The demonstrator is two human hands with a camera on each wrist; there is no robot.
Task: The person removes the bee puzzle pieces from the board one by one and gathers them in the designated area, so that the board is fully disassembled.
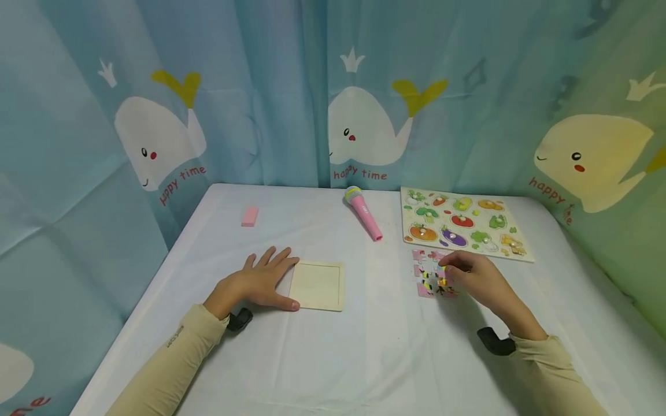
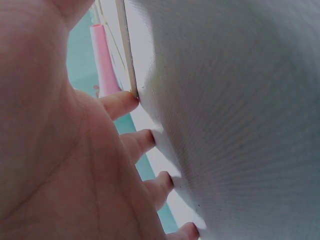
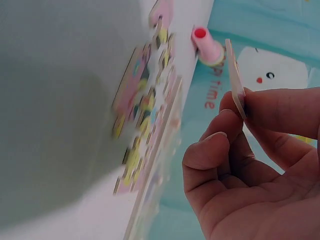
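A square, pale wooden puzzle frame (image 1: 316, 286) lies flat on the table, bare inside. My left hand (image 1: 264, 281) rests at its left side with fingers spread, the thumb and index fingertip touching its edge. In the left wrist view, the index finger (image 2: 120, 104) meets the corner of the frame. My right hand (image 1: 476, 277) pinches a thin jigsaw piece (image 3: 234, 75) between thumb and finger, raised off the table. Under and beside that hand lie several pink and yellow jigsaw pieces (image 1: 425, 289), spread with small gaps between them.
Behind the loose pieces lies a vegetable peg puzzle board (image 1: 463, 222). A pink toy microphone (image 1: 366, 216) lies at the back middle, and a pink block (image 1: 250, 216) at the back left. A whale-print curtain (image 1: 281, 104) surrounds the white table (image 1: 333, 358).
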